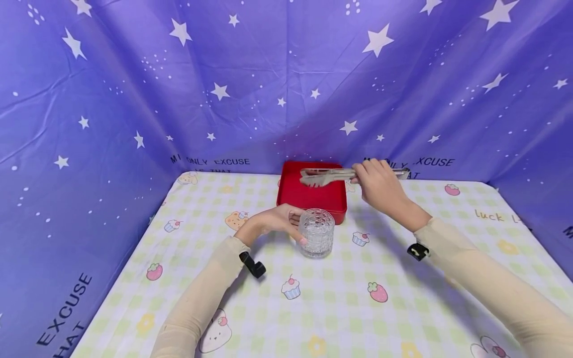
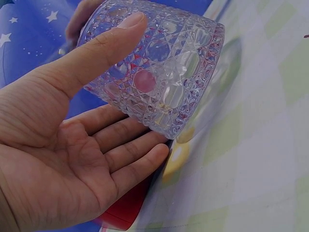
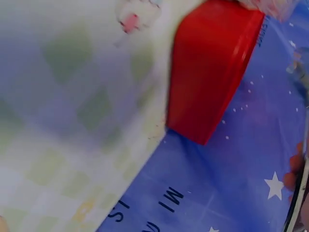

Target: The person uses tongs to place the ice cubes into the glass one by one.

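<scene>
A clear, cut-pattern glass cup [image 1: 316, 233] is upright in front of the red box. My left hand [image 1: 278, 220] holds it from the left, thumb along the near side and the other fingers round the far side. In the left wrist view the thumb lies across the textured wall of the glass cup [image 2: 159, 58]. Metal tongs [image 1: 329, 175] are gripped by my right hand [image 1: 380, 186], held level above the box with their scalloped tips pointing left. The right wrist view catches only part of the tongs [image 3: 300, 193] and some fingertips at its right edge.
The shallow red box [image 1: 291, 194] stands at the table's back edge, against the purple star-printed curtain [image 1: 250, 119]. A checked tablecloth [image 1: 335, 308] with cupcake and strawberry prints covers the table. Black bands circle both sleeves near the wrists.
</scene>
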A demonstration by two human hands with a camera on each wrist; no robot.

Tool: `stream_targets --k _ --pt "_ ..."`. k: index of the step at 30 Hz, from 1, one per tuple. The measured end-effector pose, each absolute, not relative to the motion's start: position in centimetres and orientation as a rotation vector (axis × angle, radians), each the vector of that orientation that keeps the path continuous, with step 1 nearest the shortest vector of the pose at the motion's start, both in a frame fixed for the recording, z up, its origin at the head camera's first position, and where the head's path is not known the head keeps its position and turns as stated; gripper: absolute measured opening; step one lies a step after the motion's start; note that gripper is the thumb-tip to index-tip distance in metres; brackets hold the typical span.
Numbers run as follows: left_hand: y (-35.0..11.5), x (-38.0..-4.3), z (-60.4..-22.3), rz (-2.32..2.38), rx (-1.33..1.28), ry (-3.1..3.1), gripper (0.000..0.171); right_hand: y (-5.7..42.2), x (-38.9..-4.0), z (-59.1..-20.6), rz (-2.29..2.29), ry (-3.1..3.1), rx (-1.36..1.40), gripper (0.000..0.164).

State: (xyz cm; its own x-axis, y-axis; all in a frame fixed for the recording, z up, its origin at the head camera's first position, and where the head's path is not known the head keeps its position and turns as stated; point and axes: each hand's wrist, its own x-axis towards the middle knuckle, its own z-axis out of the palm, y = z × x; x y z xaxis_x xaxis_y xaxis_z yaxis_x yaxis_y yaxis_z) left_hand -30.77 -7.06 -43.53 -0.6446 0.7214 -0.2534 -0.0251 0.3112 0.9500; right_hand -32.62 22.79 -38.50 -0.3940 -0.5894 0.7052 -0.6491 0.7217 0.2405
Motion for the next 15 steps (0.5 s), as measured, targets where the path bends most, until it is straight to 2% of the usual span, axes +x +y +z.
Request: stream_targets --k 4,15 --pt "-7.2 -30.8 -43.6 1.392 0.61 1.899 0.067 22.3 -34.1 -38.4 0.011 -2.164 0.835 0.016" --pt "-7.1 -30.8 -43.4 1.384 0.606 1.905 0.067 22.2 -36.8 -39.6 -0.148 -2.26 0.713 0.006"
